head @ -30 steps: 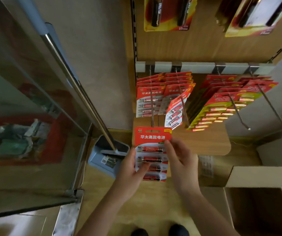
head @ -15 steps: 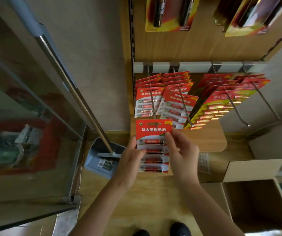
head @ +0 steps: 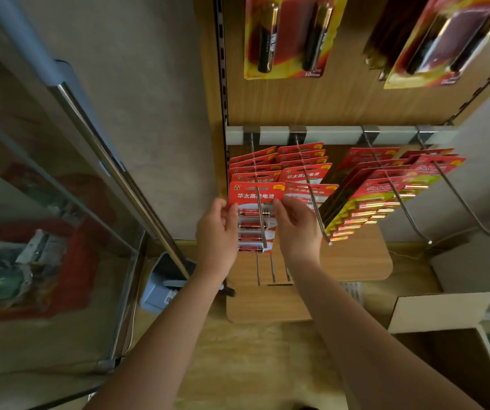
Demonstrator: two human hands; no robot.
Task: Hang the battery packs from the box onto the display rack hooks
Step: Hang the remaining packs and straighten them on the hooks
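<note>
**Both hands raised, pinching at the same level**

Two bare forearms reach up from 6 o'clock, converging toward centre. The left hand pinches a battery pack at its 9 o'clock edge, thumb in front. The right hand grips its 3 o'clock edge, fingers curled.

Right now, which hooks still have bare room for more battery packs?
The two right hooks have long bare ends past their packs. The leftmost hook, where both hands hold the battery pack, is crowded behind, as is the next hook. The cardboard box at lower right looks open.
</note>
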